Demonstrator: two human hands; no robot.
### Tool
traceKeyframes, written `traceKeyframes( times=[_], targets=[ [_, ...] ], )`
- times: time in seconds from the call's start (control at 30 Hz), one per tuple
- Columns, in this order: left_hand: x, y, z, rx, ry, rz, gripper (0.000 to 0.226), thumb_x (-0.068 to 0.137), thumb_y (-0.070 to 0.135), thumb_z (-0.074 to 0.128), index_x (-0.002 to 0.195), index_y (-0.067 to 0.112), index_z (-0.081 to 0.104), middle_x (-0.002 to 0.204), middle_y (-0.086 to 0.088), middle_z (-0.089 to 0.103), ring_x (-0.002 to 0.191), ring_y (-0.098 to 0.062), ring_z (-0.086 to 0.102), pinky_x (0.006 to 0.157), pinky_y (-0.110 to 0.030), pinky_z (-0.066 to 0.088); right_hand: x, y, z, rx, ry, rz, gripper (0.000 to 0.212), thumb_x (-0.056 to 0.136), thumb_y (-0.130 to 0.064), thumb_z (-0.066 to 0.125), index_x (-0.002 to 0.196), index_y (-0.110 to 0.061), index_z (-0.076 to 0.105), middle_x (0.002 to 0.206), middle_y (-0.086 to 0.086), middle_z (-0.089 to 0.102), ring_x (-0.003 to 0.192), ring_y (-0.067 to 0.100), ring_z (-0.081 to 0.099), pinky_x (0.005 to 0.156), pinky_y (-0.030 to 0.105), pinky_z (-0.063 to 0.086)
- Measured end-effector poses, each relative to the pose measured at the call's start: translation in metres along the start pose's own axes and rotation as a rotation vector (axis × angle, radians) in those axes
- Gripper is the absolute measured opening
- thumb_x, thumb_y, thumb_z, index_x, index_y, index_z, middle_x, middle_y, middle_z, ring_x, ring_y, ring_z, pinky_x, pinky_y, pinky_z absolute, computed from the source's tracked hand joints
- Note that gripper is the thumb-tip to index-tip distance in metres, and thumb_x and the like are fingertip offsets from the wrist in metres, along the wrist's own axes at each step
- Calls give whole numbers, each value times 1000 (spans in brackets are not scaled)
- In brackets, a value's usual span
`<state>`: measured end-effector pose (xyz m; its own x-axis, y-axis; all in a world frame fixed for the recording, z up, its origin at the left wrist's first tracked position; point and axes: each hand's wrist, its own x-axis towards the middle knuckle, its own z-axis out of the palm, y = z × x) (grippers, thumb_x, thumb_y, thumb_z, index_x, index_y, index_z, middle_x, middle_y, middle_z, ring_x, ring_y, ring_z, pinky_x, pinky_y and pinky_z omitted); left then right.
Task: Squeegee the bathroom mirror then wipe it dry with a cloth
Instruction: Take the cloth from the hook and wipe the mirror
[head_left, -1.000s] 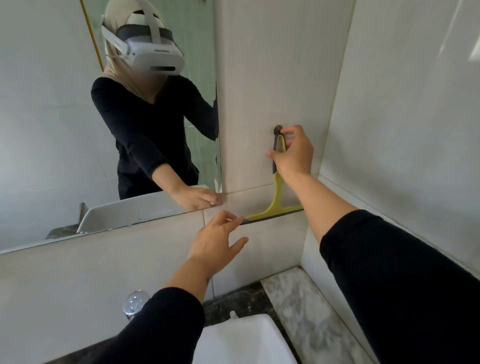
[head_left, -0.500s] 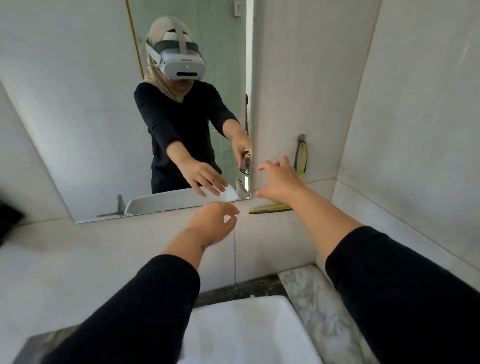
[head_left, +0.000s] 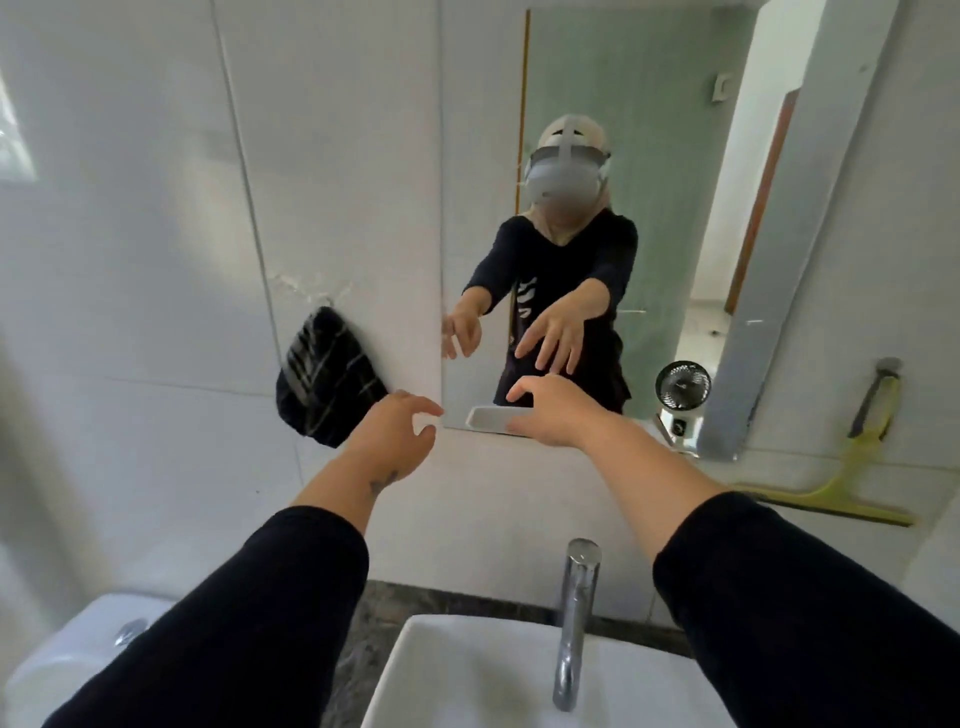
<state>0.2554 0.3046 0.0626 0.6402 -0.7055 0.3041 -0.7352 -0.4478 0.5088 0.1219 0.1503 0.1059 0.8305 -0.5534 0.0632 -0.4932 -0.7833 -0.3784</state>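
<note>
The bathroom mirror fills the wall ahead and reflects a person with both arms stretched out. A dark checked cloth hangs on the white tiles to the mirror's left. My left hand is open just right of the cloth, fingers spread, touching nothing. My right hand is open in front of the mirror's lower edge and holds nothing. The yellow-green squeegee hangs from a hook on the wall at the far right, well away from both hands.
A white basin with a chrome tap sits below my arms on a dark stone counter. A white toilet cistern is at the lower left. A small fan shows in the mirror.
My right hand has let go of the squeegee, which now hangs on the wall. The view has swung left, and both open hands have moved left toward the cloth.
</note>
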Motion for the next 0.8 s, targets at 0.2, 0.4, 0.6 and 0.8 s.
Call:
traceKeyframes(
  times=[0.2, 0.4, 0.6, 0.8],
  targets=[
    [9, -69, -42, -28, 262, -147, 46, 92, 20, 58, 137, 24, 47, 143, 0, 38, 129, -23, 39, 103, -38, 41, 52, -81, 38, 135, -23, -268, 49, 92, -37, 56, 139, -30, 41, 145, 9, 40, 132, 27, 40, 106, 40, 37],
    [48, -120, -56, -155, 385, -260, 66, 89, 28, 62, 145, 37, 30, 144, -5, 35, 132, -29, 36, 106, -50, 40, 116, -152, 69, 298, 48, -393, 57, 96, -42, 47, 148, -35, 25, 140, 12, 40, 131, 31, 39, 110, 41, 33],
    [70, -147, -43, -237, 271, -252, 87, 87, 35, 65, 149, 45, 4, 141, -6, 47, 127, -26, 47, 104, -47, 42, 146, -172, 99, 408, 118, -337, 53, 99, -43, 35, 149, -35, 21, 138, 7, 32, 125, 30, 43, 109, 42, 35],
    [70, -139, -39, -416, 428, -161, 83, 81, 7, 66, 142, 49, 28, 124, 3, 60, 110, -19, 60, 96, -44, 50, 149, -176, 100, 663, 71, -375, 46, 102, -30, 32, 147, -25, 31, 133, 3, 37, 127, 17, 40, 101, 20, 25]
  ],
)
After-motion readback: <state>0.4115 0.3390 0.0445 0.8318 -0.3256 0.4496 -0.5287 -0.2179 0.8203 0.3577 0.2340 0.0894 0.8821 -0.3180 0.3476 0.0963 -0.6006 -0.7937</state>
